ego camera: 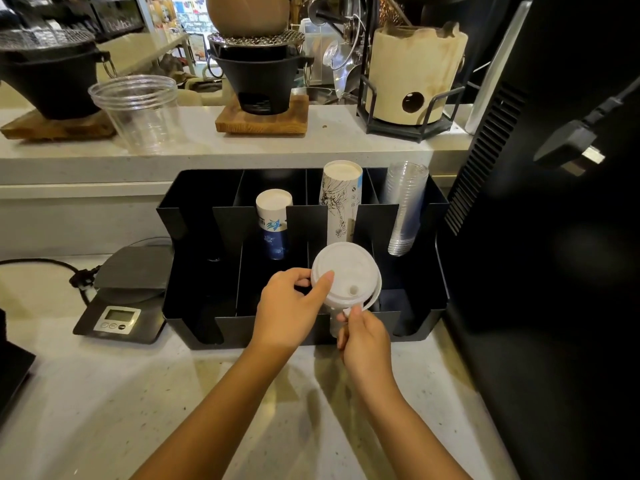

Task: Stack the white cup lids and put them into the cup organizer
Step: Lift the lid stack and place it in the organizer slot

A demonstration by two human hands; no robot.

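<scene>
A stack of white cup lids (346, 271) is held over the front middle compartments of the black cup organizer (194, 306). My left hand (289, 306) grips the stack's left rim, thumb on top. At the stack's lower edge my right hand (363, 336) pinches the rim from below. The top lid faces the camera and shows its sip hole. How many lids lie under it is hidden. The stack's lower part dips behind the organizer's front wall.
The organizer's rear slots hold a blue-printed paper cup stack (273, 223), a taller sketch-printed cup stack (341, 199) and clear plastic cups (405, 206). A digital scale (121, 299) sits left. A black machine (554, 237) stands right. A clear cup (138, 112) is on the raised ledge.
</scene>
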